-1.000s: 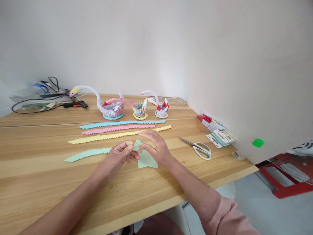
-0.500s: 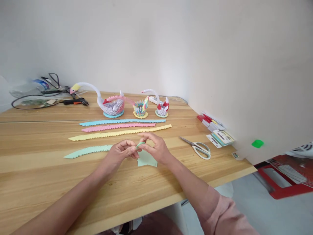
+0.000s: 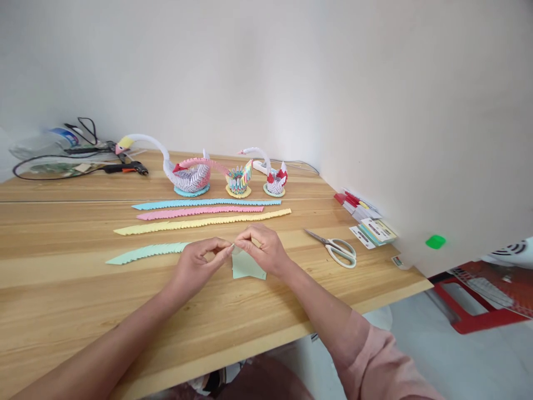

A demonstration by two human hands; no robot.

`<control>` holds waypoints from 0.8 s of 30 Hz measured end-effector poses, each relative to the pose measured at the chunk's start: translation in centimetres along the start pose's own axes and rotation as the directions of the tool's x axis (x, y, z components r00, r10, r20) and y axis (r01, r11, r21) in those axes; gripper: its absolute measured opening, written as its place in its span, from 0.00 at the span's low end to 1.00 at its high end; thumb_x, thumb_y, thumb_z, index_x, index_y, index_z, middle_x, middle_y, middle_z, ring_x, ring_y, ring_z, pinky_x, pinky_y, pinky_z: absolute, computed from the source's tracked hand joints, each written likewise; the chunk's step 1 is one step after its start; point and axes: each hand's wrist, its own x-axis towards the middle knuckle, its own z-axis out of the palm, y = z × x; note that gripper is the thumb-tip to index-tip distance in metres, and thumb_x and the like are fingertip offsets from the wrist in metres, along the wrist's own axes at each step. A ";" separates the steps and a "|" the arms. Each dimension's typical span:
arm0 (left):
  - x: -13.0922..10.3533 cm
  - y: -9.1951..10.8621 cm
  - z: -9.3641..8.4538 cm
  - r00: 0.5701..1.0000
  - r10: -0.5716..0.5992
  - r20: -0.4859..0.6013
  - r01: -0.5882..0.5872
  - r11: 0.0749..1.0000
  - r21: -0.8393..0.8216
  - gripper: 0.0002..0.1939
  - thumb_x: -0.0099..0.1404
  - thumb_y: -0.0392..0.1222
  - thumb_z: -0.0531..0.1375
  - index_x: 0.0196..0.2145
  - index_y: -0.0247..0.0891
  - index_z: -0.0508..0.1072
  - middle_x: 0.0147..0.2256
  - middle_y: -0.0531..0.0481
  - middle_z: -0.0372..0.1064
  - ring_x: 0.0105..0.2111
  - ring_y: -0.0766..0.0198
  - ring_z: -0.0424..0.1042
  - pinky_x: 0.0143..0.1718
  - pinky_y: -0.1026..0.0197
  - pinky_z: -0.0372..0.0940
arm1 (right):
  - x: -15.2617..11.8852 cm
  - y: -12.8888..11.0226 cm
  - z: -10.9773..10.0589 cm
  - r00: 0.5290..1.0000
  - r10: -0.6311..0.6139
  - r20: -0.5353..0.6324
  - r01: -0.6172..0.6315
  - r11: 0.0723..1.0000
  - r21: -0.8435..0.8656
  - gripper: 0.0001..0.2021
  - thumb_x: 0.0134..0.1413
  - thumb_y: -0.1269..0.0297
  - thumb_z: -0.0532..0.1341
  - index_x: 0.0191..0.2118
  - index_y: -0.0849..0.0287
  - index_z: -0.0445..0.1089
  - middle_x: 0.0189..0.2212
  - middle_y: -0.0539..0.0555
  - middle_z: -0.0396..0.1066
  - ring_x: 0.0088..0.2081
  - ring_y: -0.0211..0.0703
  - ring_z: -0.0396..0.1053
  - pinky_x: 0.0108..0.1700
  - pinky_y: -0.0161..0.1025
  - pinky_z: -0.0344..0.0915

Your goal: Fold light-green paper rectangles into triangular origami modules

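Note:
Between the fingertips of my left hand (image 3: pixel 204 255) and my right hand (image 3: pixel 262 247) is a small folded piece of pale green paper (image 3: pixel 236 248), pinched from both sides and partly covered by the fingers. Right below it, a larger pale green paper sheet (image 3: pixel 247 268) lies on the table, its upper part hidden by my right hand. A green strip of interlocked folded paper (image 3: pixel 145 253) runs up to my left hand. Beyond the hands lie a yellow strip (image 3: pixel 200 221), a pink strip (image 3: pixel 200 212) and a blue strip (image 3: pixel 208 204).
Several paper swans, among them a large white one (image 3: pixel 189 179), stand at the back of the wooden table (image 3: pixel 83 300). Scissors (image 3: pixel 333 247) lie to the right, near stacked paper packs (image 3: pixel 375 231). Cables and black-handled pliers (image 3: pixel 125 168) are at the back left.
The green paper piece has been turned between my fingertips and shows less. My left hand's fingers have shifted to a tip pinch. The whole view has moved slightly.

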 end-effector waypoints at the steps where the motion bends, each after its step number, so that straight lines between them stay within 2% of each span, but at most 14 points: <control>1: 0.0 0.1 0.0 0.999 0.038 -0.006 -0.038 0.999 0.029 0.06 0.57 0.42 0.60 0.25 0.39 0.74 0.25 0.51 0.72 0.26 0.62 0.68 0.30 0.63 0.60 | 0.0 0.0 0.1 0.999 -0.031 0.009 0.031 0.999 -0.027 0.09 0.56 0.62 0.56 0.29 0.58 0.69 0.24 0.50 0.69 0.28 0.36 0.65 0.36 0.35 0.60; 3: 0.1 0.3 0.0 0.995 0.095 -0.012 -0.094 0.993 0.069 0.06 0.57 0.41 0.60 0.23 0.40 0.73 0.23 0.53 0.70 0.24 0.63 0.66 0.28 0.64 0.58 | -0.1 0.1 0.2 0.997 -0.076 0.029 0.078 0.995 -0.067 0.10 0.57 0.62 0.55 0.28 0.58 0.68 0.23 0.50 0.68 0.28 0.37 0.64 0.36 0.36 0.59; 6: 0.2 0.4 0.0 0.992 0.122 -0.005 -0.121 0.989 0.085 0.09 0.56 0.40 0.60 0.20 0.39 0.71 0.19 0.54 0.66 0.21 0.65 0.62 0.25 0.65 0.55 | -0.1 -0.1 0.4 0.997 -0.077 0.027 0.080 0.993 -0.093 0.11 0.58 0.61 0.54 0.28 0.58 0.68 0.23 0.50 0.68 0.28 0.37 0.63 0.36 0.37 0.59; 12: 0.1 0.2 -0.2 0.996 0.041 0.077 -0.047 0.995 0.086 0.10 0.60 0.44 0.57 0.24 0.39 0.71 0.22 0.54 0.68 0.23 0.65 0.64 0.25 0.66 0.56 | 0.0 -0.2 0.1 0.999 -0.014 -0.044 0.011 0.999 -0.052 0.10 0.56 0.63 0.56 0.27 0.59 0.68 0.23 0.50 0.68 0.29 0.37 0.64 0.37 0.37 0.59; 15: 0.1 0.2 -0.2 0.997 0.019 0.073 -0.026 0.994 0.102 0.11 0.60 0.45 0.57 0.22 0.39 0.70 0.20 0.54 0.66 0.22 0.66 0.62 0.25 0.66 0.56 | 0.0 -0.1 -0.2 0.997 0.063 -0.037 -0.062 0.997 0.038 0.08 0.55 0.63 0.57 0.28 0.59 0.69 0.24 0.50 0.70 0.30 0.36 0.65 0.38 0.36 0.60; 19: 0.2 0.0 -0.3 1.000 -0.011 -0.027 0.013 0.998 0.068 0.10 0.58 0.44 0.58 0.21 0.39 0.69 0.18 0.56 0.61 0.20 0.67 0.58 0.23 0.66 0.54 | 0.1 0.1 -0.4 0.972 0.233 0.029 -0.234 0.946 0.223 0.06 0.51 0.63 0.60 0.32 0.59 0.71 0.29 0.50 0.72 0.33 0.36 0.68 0.37 0.33 0.62; 21: 0.2 -0.1 -0.2 0.998 -0.044 -0.047 0.044 0.999 -0.003 0.09 0.57 0.44 0.59 0.22 0.39 0.70 0.20 0.55 0.64 0.22 0.67 0.60 0.24 0.66 0.55 | 0.2 0.1 -0.3 0.957 0.287 0.034 -0.286 0.924 0.254 0.06 0.50 0.63 0.61 0.31 0.60 0.71 0.29 0.50 0.72 0.32 0.36 0.68 0.36 0.33 0.63; 24: 0.2 -0.2 0.1 0.995 -0.104 0.005 0.103 0.988 -0.117 0.06 0.55 0.44 0.61 0.25 0.40 0.73 0.22 0.53 0.68 0.23 0.65 0.63 0.25 0.65 0.56 | 0.2 0.1 -0.1 0.951 0.310 0.017 -0.303 0.914 0.269 0.07 0.50 0.62 0.60 0.31 0.60 0.71 0.29 0.50 0.72 0.32 0.36 0.68 0.36 0.33 0.63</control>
